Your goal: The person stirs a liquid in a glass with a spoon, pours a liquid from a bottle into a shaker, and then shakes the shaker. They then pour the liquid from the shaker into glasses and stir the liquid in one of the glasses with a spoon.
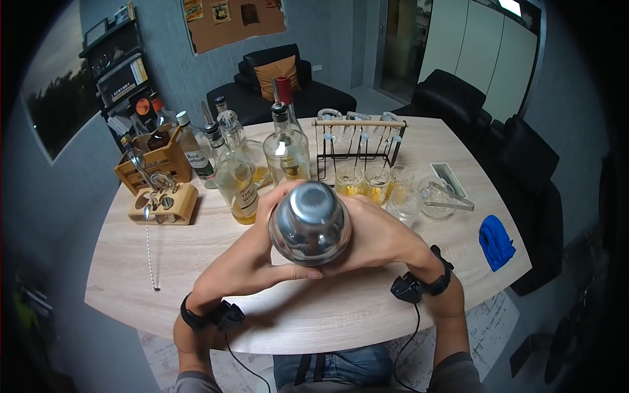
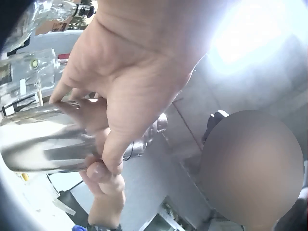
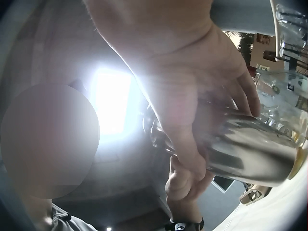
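A polished metal shaker is held up above the table, its domed end toward the head camera. My left hand grips it from the left, the thumb along its near side. From the other side my right hand grips it too, and the two hands come close together at the near side. In the left wrist view the shaker's smooth body extends out past the fingers of the left hand. The right wrist view shows the shaker under the right hand, fingers wrapped round it.
Several bottles stand beyond the hands, with a wooden crate and tool holder at left. Glasses with amber liquid, a wire rack, tongs over a glass bowl and a blue cloth are at right.
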The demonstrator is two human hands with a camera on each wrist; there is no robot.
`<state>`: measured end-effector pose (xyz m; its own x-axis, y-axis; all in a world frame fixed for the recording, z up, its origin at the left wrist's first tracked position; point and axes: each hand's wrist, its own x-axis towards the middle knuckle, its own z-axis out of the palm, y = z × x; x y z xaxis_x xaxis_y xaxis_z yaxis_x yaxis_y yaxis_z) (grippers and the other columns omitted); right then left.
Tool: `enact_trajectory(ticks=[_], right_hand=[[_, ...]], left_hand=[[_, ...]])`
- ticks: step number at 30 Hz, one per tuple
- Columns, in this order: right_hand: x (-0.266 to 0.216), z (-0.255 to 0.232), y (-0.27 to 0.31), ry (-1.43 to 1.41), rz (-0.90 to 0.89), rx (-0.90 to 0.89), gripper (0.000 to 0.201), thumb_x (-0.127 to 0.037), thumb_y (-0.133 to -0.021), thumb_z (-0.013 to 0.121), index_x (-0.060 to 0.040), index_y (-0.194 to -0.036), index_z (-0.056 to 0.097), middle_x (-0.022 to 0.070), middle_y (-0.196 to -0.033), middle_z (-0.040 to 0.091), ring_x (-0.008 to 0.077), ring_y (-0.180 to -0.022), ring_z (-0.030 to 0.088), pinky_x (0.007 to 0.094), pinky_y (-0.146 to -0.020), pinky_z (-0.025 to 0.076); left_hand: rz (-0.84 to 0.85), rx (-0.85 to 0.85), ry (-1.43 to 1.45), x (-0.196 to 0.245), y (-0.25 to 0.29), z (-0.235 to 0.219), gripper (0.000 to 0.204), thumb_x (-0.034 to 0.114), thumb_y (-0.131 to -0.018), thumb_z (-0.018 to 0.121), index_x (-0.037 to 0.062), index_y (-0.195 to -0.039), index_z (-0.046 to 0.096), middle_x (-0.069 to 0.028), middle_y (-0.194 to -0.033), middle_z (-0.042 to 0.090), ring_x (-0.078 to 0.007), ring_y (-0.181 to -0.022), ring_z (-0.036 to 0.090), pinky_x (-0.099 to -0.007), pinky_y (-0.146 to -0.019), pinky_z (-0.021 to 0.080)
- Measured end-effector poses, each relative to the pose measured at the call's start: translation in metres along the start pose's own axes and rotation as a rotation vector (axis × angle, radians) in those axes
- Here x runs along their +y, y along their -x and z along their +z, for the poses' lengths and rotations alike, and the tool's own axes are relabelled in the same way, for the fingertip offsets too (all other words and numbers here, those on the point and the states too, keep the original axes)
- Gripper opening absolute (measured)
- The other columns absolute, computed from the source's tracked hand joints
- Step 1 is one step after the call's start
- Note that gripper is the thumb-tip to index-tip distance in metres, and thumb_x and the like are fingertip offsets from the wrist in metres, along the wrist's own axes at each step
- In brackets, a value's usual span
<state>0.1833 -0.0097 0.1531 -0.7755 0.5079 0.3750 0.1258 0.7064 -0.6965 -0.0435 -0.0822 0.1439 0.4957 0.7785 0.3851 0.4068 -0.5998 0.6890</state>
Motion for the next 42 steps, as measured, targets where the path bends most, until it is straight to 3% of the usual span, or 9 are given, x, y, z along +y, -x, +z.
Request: enact_trajectory(ticks=[4,9,12,14,17,22,33,36,42], right_hand=[[-0.009,-0.004,0.0,-0.045,0.192,-0.14,0.101,-0.036,-0.057,0.092,0.004,-0.139,0.048,0.0237,-0.119,0.069,0.034,-0.107,0.07,0.0395,-0.1,0.053],[0.0,0.0,0.0,-0.015,0.034,-0.022,0.1,-0.036,-0.057,0.093,0.0035,-0.138,0.049,0.0237,-0.119,0.069,0.0338,-0.107,0.07,0.0395,-0.1,0.053],[0.0,-0.002,0.0,-0.017,0.026,-0.012,0.101,-0.036,-0.056,0.093,0.0035,-0.138,0.049,0.0239,-0.121,0.068,0.0342,-0.108,0.07,0.0397,-0.1,0.053],[-0.005,-0.004,0.0,-0.022,0.036,-0.055,0.101,-0.035,-0.056,0.093,0.0036,-0.138,0.049,0.0241,-0.122,0.067,0.0345,-0.109,0.069,0.0398,-0.101,0.053],[-0.01,-0.005,0.001,-0.044,0.236,-0.151,0.101,-0.033,-0.056,0.094,0.0038,-0.138,0.049,0.0243,-0.123,0.066,0.0348,-0.111,0.068,0.0397,-0.101,0.052],[0.004,0.001,0.0,0.02,-0.058,0.041,0.1,-0.031,-0.057,0.094,0.0022,-0.139,0.047,0.0236,-0.122,0.066,0.0346,-0.11,0.068,0.0399,-0.1,0.052],[-0.002,-0.001,-0.001,-0.007,0.007,0.004,0.098,-0.032,-0.057,0.095,0.0028,-0.137,0.049,0.0235,-0.122,0.067,0.0332,-0.109,0.069,0.0402,-0.099,0.052],[-0.003,-0.003,-0.001,-0.048,0.093,-0.081,0.099,-0.031,-0.056,0.095,0.0038,-0.137,0.049,0.0237,-0.121,0.068,0.0327,-0.109,0.069,0.04,-0.1,0.052],[0.0,-0.002,-0.002,-0.026,0.023,-0.026,0.094,-0.034,-0.058,0.092,0.005,-0.134,0.052,0.0234,-0.118,0.069,0.0328,-0.107,0.07,0.0396,-0.099,0.053]], left_hand=[[-0.108,-0.013,0.082,-0.001,0.002,0.0,0.117,0.032,-0.074,0.092,0.0002,-0.156,0.015,-0.0171,-0.159,0.022,-0.0319,-0.15,0.025,-0.0435,-0.124,0.022],[0.001,-0.012,-0.069,0.001,-0.001,0.002,0.122,0.035,-0.073,0.092,-0.0015,-0.157,0.012,-0.0201,-0.16,0.019,-0.0328,-0.153,0.018,-0.0443,-0.125,0.017],[0.085,0.027,-0.056,-0.001,0.0,0.003,0.129,0.023,-0.066,0.097,-0.0006,-0.158,0.01,-0.0182,-0.16,0.023,-0.027,-0.15,0.023,-0.0407,-0.124,0.02],[0.003,0.022,-0.047,0.0,0.003,0.001,0.116,0.029,-0.075,0.091,0.0005,-0.157,0.012,-0.0192,-0.159,0.024,-0.0308,-0.15,0.026,-0.0435,-0.123,0.024],[-0.073,0.015,0.129,-0.001,0.003,0.002,0.114,0.027,-0.075,0.091,0.0014,-0.155,0.014,-0.0183,-0.157,0.029,-0.0306,-0.148,0.031,-0.0431,-0.122,0.026],[0.058,0.056,-0.064,0.0,-0.002,0.007,0.116,0.027,-0.074,0.092,0.0021,-0.155,0.014,-0.0192,-0.156,0.031,-0.0319,-0.148,0.031,-0.0439,-0.123,0.025],[0.116,0.04,-0.063,-0.005,-0.003,0.001,0.117,0.03,-0.074,0.092,0.0013,-0.156,0.014,-0.0194,-0.157,0.027,-0.0332,-0.149,0.028,-0.044,-0.124,0.023],[-0.159,-0.023,0.15,-0.002,0.0,0.001,0.121,0.035,-0.074,0.091,-0.0012,-0.157,0.01,-0.0204,-0.159,0.019,-0.0328,-0.151,0.02,-0.0441,-0.124,0.019],[0.032,-0.011,-0.086,-0.003,-0.002,0.002,0.126,0.04,-0.075,0.09,-0.0035,-0.157,0.004,-0.0214,-0.159,0.018,-0.0335,-0.152,0.018,-0.0442,-0.125,0.017]])
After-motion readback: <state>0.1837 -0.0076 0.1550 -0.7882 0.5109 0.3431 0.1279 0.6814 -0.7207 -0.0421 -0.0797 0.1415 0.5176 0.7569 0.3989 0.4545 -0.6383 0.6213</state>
